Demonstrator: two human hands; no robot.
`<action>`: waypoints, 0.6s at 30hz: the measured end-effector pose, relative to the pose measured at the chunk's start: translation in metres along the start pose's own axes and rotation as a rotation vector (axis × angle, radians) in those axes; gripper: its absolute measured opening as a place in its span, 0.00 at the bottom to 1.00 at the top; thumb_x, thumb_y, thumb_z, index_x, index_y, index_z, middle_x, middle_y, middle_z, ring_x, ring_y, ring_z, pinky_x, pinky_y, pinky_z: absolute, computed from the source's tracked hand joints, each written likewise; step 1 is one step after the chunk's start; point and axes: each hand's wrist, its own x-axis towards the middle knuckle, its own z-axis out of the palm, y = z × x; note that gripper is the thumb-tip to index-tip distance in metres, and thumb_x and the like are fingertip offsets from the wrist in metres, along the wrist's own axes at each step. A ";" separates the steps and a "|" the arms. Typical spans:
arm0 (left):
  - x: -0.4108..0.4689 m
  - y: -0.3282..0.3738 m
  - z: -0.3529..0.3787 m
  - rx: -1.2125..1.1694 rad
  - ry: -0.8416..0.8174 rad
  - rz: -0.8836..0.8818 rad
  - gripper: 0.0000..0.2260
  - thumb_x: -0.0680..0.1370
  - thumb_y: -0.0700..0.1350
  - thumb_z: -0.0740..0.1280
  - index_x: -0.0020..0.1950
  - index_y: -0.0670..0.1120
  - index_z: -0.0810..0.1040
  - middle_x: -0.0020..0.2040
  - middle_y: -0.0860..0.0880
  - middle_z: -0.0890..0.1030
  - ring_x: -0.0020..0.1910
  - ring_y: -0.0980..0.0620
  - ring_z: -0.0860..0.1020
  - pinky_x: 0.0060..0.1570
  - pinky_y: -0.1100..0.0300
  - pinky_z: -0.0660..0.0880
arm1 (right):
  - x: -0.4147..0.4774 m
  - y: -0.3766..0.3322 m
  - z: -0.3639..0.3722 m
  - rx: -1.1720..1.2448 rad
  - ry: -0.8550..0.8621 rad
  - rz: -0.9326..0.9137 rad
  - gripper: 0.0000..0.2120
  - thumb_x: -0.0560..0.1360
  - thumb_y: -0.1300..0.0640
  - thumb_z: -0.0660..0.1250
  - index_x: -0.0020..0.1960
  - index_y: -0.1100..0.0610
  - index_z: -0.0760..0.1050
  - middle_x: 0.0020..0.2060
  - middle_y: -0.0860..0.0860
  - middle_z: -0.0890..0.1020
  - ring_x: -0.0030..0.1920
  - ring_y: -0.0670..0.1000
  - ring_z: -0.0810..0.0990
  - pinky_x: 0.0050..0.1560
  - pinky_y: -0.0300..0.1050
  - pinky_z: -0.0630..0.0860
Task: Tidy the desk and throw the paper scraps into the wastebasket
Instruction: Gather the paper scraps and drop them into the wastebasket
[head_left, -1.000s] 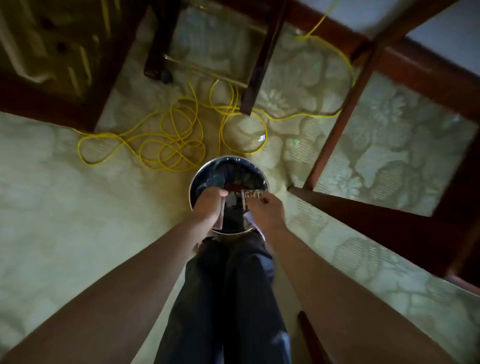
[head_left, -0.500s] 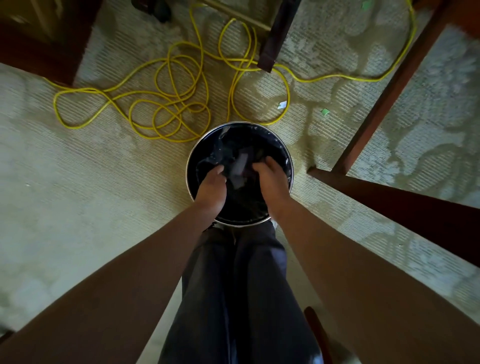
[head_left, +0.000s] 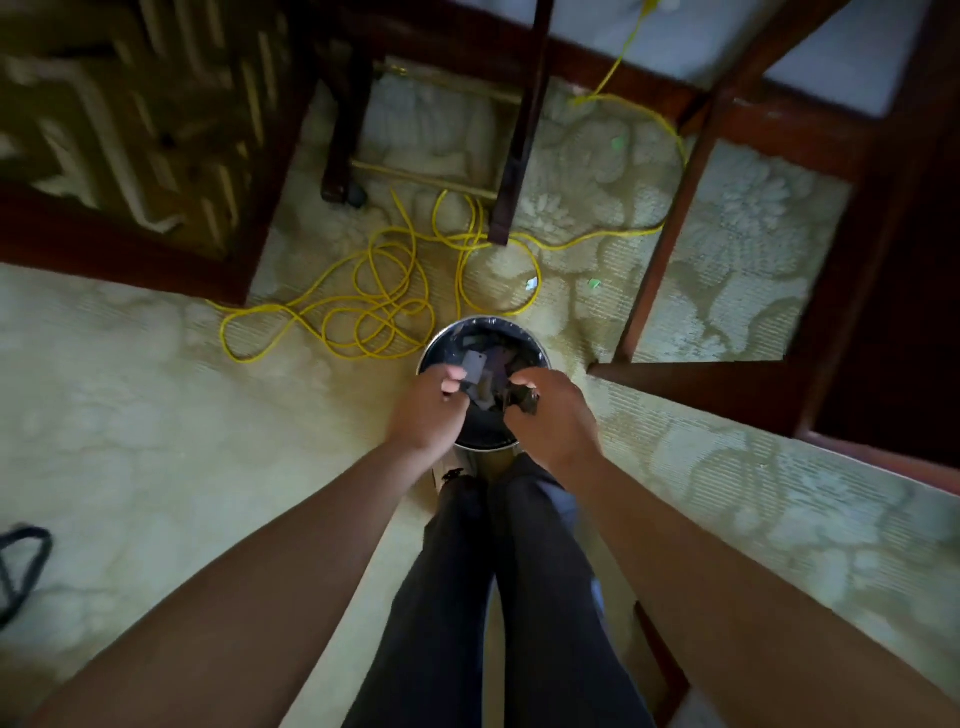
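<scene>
Directly below: round bin (head_left: 485, 319) on carpet (head_left: 156, 415), at person's feet, dark liner inside. Scraps (head_left: 474, 366) lie in it, grey and dark, one pale grey slip uppermost. Both grips over bin mouth. Left grip (head_left: 431, 410): fingers curled; whether anything is held, cannot tell. Right grip (head_left: 556, 415): curled round dark wad (head_left: 525, 402) (scrap or liner fold, unclear). Two stray bits (head_left: 531, 283) on carpet beyond bin, near coils of yellow cable (head_left: 374, 291).
</scene>
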 end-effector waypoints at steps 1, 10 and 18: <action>-0.016 0.012 -0.010 0.033 -0.018 0.032 0.15 0.78 0.39 0.61 0.64 0.45 0.74 0.60 0.46 0.78 0.54 0.51 0.77 0.57 0.57 0.72 | -0.017 -0.010 -0.012 -0.002 0.018 -0.008 0.19 0.73 0.56 0.67 0.63 0.47 0.75 0.62 0.47 0.76 0.60 0.51 0.76 0.57 0.51 0.76; -0.152 0.115 -0.059 0.102 -0.053 0.260 0.14 0.77 0.37 0.61 0.62 0.45 0.76 0.58 0.47 0.79 0.55 0.50 0.77 0.50 0.64 0.72 | -0.140 -0.074 -0.107 0.072 0.233 -0.116 0.19 0.71 0.58 0.68 0.62 0.50 0.76 0.60 0.49 0.77 0.60 0.51 0.75 0.59 0.48 0.74; -0.220 0.181 -0.055 0.164 -0.064 0.458 0.10 0.79 0.40 0.62 0.58 0.44 0.77 0.54 0.48 0.78 0.55 0.48 0.77 0.50 0.62 0.69 | -0.209 -0.075 -0.175 0.096 0.420 -0.174 0.19 0.73 0.55 0.67 0.64 0.50 0.75 0.62 0.46 0.76 0.61 0.48 0.75 0.56 0.45 0.74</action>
